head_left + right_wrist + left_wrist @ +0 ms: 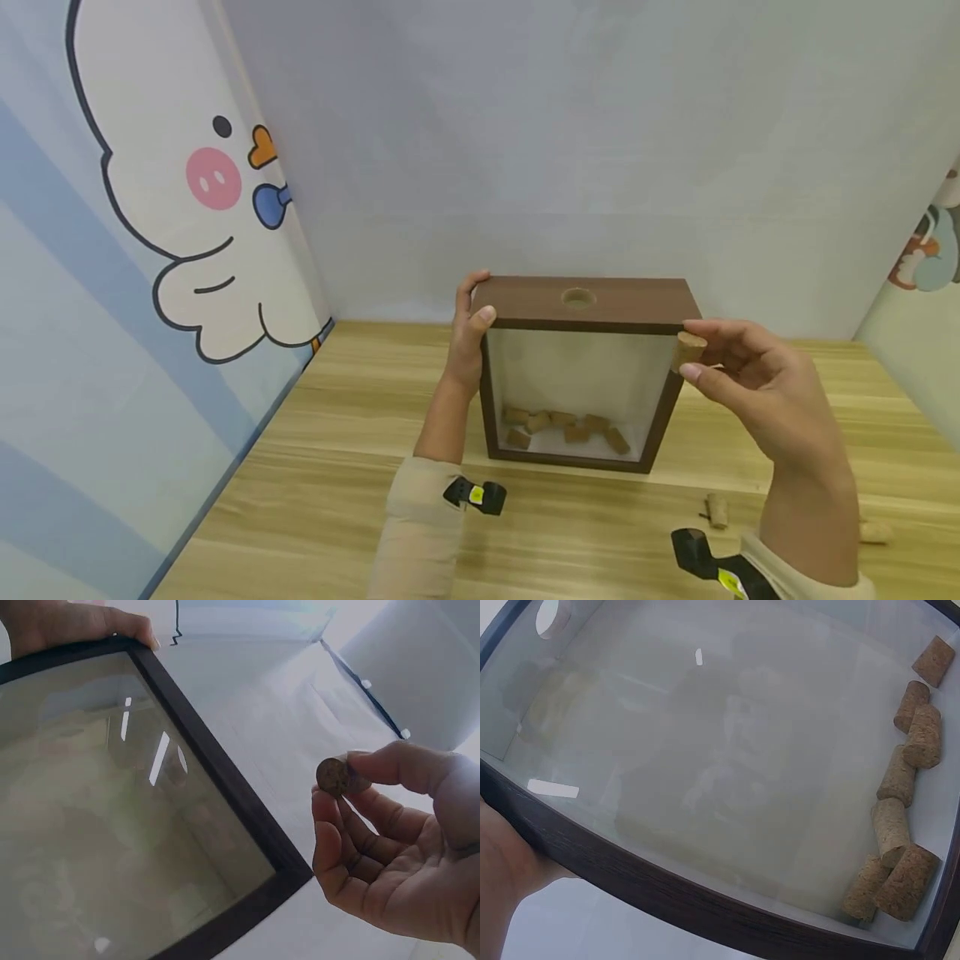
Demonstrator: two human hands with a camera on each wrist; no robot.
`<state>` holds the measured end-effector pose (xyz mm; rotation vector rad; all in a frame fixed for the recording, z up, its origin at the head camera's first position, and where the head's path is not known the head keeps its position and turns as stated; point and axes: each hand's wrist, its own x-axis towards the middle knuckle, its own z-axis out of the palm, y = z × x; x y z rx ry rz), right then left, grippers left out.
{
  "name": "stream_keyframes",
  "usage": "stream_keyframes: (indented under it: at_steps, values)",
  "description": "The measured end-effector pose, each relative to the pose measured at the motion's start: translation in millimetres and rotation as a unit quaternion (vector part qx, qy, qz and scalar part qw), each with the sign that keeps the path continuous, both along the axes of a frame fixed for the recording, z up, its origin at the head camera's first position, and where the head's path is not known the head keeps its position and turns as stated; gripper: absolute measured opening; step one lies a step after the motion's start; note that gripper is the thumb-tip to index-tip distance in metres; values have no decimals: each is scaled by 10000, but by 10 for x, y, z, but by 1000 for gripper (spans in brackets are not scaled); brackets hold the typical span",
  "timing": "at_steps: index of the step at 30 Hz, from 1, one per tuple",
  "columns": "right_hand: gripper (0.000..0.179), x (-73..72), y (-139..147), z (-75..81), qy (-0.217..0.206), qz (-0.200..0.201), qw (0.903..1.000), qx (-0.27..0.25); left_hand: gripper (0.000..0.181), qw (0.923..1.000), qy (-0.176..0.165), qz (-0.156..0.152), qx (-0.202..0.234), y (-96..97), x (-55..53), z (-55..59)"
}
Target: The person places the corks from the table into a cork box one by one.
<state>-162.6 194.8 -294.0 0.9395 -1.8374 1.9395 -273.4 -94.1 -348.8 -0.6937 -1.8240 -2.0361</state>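
Note:
A dark brown wooden shadow box (637,297) with a clear front stands upright on the table, a round hole (578,297) in its top. Several corks (922,736) lie along the bottom inside it. At the box's upper left corner, my left hand (467,354) grips the edge, thumb on the front side and fingers behind. My right hand (783,400) pinches a cork (687,354) between thumb and fingers, beside the upper right corner. In the right wrist view the end of that cork (331,777) faces the camera, to the right of the dark frame.
One loose cork (717,511) lies on the wood-grain table (337,500) in front of the box, and another (875,532) sits partly behind my right forearm. A pale wall (600,150) rises behind the box; a panel with a cartoon figure (165,125) stands at left.

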Motion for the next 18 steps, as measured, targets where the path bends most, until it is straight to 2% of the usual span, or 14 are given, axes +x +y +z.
stream_keyframes:
  at_steps: [6,11,15,18]
  values:
    - [35,-94,-210,219,15,-411,9991,114,73,10000,8,21,4,3,-10,-4]
    - [30,-222,-353,302,-310,-517,9980,192,79,9999,62,-35,108,5,-3,-12]
    - [27,-330,-443,355,-399,-783,9911,1001,84,9999,58,-59,138,-2,6,-15]
    - [31,-402,-505,440,-428,-1180,9771,1717,80,9998,54,-105,153,0,-3,-1]
